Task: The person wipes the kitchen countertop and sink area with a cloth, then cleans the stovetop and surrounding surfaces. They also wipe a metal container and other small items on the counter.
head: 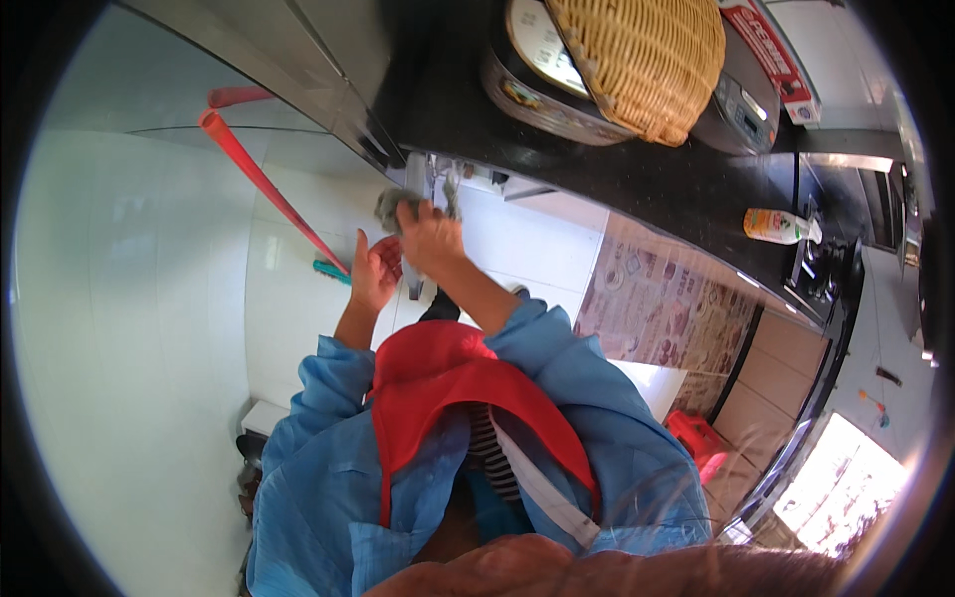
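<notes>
My right hand [431, 237] grips a crumpled grey-green cloth [395, 211], slightly blurred. The cloth is against or just in front of a narrow pale panel [415, 177] at the end of the black counter; whether they touch I cannot tell. Just to the left, my left hand [377, 270] is held up empty, its palm turned towards the cloth and its fingers apart. Below both hands, part of a dark shoe or trouser leg [442, 307] shows on the white floor tiles.
A broom's red handle [268, 183] leans at the left, above its teal bristle head [328, 270]. On the black counter [537, 153] stand a rice cooker [548, 101], a wicker basket [649, 63] and a spray bottle [776, 226]. A printed mat [656, 298] and red stool [694, 440] are right.
</notes>
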